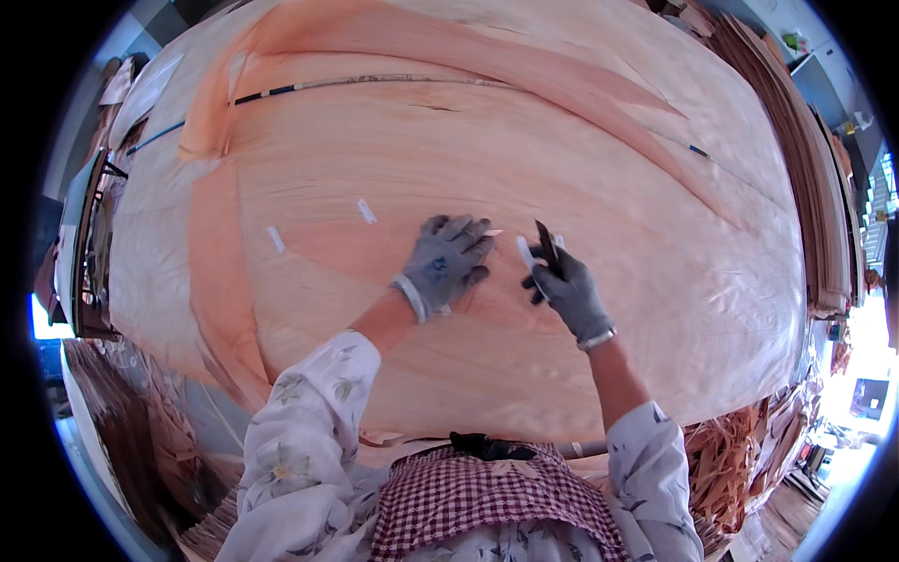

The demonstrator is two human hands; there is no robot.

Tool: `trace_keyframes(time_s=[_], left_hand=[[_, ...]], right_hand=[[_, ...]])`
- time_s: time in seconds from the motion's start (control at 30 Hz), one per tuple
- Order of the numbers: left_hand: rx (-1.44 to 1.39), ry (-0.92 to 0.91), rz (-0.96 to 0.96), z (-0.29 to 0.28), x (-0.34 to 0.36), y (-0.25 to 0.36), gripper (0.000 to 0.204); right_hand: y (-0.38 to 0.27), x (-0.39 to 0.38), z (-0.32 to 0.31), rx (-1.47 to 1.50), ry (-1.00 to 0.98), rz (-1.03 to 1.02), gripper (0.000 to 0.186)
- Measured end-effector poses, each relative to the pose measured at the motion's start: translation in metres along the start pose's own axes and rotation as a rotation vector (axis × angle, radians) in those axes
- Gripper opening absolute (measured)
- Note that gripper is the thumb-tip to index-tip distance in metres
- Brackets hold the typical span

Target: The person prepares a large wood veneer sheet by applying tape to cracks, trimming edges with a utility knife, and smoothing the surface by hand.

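My left hand [445, 264], in a grey glove, lies flat with its fingers stretched over a large pale wood veneer sheet [655, 281]. A small whitish sliver shows at its fingertips; I cannot make out what it is. To its right, my right hand [569, 290], also gloved, is closed round a dark, narrow knife [544, 236] whose end points away from me. Beside those fingers is a short white tape strip [524, 252]; whether they hold it I cannot tell. Left of my hands, two more white strips lie on the veneer. A darker orange veneer patch extends under my left hand.
A long thin rod [375, 80] lies across the far part of the sheet. Orange veneer strips [220, 262] lie at the left and far side. Stacked brown veneer [796, 159] stands at the right edge. Crumpled scraps [726, 459] sit below the near right edge.
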State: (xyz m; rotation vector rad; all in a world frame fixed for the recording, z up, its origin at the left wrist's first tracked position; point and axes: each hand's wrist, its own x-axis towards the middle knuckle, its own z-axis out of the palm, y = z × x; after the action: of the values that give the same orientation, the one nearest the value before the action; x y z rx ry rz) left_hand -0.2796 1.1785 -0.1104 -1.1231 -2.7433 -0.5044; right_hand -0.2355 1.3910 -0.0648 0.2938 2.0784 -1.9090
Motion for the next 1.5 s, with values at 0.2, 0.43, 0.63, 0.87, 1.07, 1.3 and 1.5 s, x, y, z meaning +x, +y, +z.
trace_keyframes(time_s=[0.2, 0.43, 0.63, 0.87, 1.07, 1.3, 1.5], left_hand=[[0.024, 0.075, -0.098, -0.016, -0.006, -0.005, 0.038], [-0.066, 0.278, -0.090, 0.008, -0.026, -0.008, 0.037], [0.063, -0.061, -0.063, 0.015, -0.020, 0.002, 0.049], [0.051, -0.291, -0.123, -0.016, -0.019, 0.016, 0.049], [0.044, -0.347, -0.128, -0.079, -0.071, 0.016, 0.033], [0.149, 0.479, -1.275, -0.182, -0.343, -0.063, 0.085], [-0.273, 0.772, -1.524, -0.075, -0.456, -0.027, 0.111]], right_hand=[[-0.002, 0.060, 0.042, -0.059, 0.050, 0.132, 0.016], [0.017, 0.068, 0.057, -0.118, 0.046, 0.084, 0.019], [0.000, 0.049, 0.059, -0.519, 0.150, 0.074, 0.024], [0.015, -0.038, 0.026, -0.320, 0.004, 0.094, 0.028], [0.054, -0.202, -0.081, -0.322, 0.028, 0.463, 0.026], [0.141, -0.354, -0.119, 0.024, 0.224, 0.627, 0.072], [0.217, -0.345, -0.110, 0.498, 0.632, 0.186, 0.036]])
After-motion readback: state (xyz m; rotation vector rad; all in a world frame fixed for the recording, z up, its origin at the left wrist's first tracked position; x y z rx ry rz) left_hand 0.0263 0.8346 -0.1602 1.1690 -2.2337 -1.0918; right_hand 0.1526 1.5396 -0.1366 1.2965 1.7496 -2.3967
